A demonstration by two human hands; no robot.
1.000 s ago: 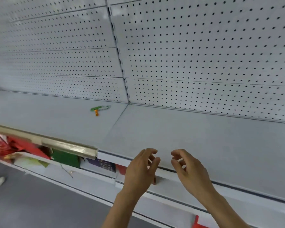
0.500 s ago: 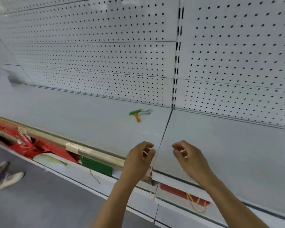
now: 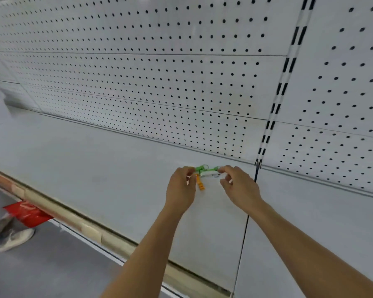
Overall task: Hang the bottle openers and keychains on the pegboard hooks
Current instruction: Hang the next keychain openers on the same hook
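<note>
The flat metal pegboard wall [image 3: 159, 82] is pale grey-white, dotted all over with a regular grid of small black holes, and a white upright strip [image 3: 286, 67] between its panels carries two rows of black slots. The small clip-shaped keychain [image 3: 205, 169] is bright green, with a short orange piece [image 3: 200, 184] below it. The smooth shelf [image 3: 95, 168] is plain light grey, a crumpled glossy packet [image 3: 27, 214] at its edge is red, and a worn shoe [image 3: 12, 238] is grey and white.

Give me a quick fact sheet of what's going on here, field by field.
Place: white shelf below a pegboard
Items: green opener, orange opener, silver piece, lying bunched together
Left hand: fingertips at the green opener's left end
Right hand: fingertips at the bunch's right end
Hooks: none visible
Hung so far: nothing
</note>
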